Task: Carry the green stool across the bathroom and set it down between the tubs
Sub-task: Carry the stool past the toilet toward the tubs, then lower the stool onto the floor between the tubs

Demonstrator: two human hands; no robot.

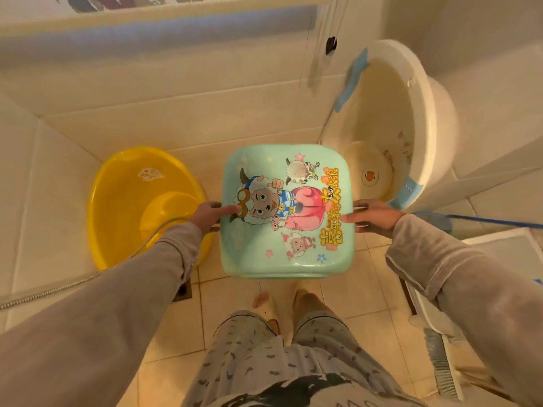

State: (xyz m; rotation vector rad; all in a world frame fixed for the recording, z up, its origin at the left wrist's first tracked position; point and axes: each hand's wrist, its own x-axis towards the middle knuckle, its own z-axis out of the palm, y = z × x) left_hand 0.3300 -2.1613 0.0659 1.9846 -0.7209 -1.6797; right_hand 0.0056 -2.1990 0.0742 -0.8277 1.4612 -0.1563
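The green stool (286, 257), its square seat printed with cartoon sheep, is seen from above in the middle of the head view. My left hand (210, 214) grips its left edge, thumb on the seat. My right hand (373, 215) grips its right edge. The stool sits in the gap between a yellow tub (117, 207) on the floor at the left and a white tub (411, 118) with blue trim leaning against the wall at the right. Its legs are hidden under the seat, so I cannot tell whether it touches the floor.
A metal shower hose (44, 295) runs along the left wall toward the yellow tub. A floor drain (182, 290) lies near the stool's front left. A blue-handled mop (484, 221) and a brush (440, 365) lie at the right. My slippered feet (282, 304) stand just behind the stool.
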